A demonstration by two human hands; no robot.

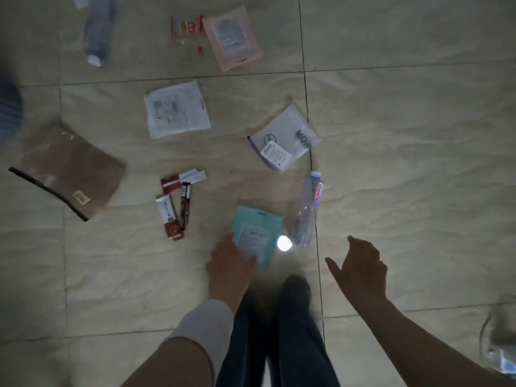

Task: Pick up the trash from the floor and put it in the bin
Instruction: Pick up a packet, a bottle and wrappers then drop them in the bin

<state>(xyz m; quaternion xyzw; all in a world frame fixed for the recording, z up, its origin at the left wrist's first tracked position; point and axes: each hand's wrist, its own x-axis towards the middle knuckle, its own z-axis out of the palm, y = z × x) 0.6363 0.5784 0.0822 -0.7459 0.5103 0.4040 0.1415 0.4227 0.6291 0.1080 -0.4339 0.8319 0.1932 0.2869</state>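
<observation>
Left hand (230, 259) pinching the teal pouch (255, 233) off the floor (405, 163) to bin it — right hand (363, 268) spread, empty.

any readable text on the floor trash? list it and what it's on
Clear bottle, red label lettering: brand name, too blurred to spell out.
Grey bag: bold dark letters, upside down, unreadable; its white sticker too small.
White packet, pink packet, teal packet, brown bag, sachets: print blurred.

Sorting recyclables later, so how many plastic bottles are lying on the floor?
2. One clear bottle lies beside the teal packet; another bottle lies at the top left. The blurred clear object at the right edge might be a third.
</observation>
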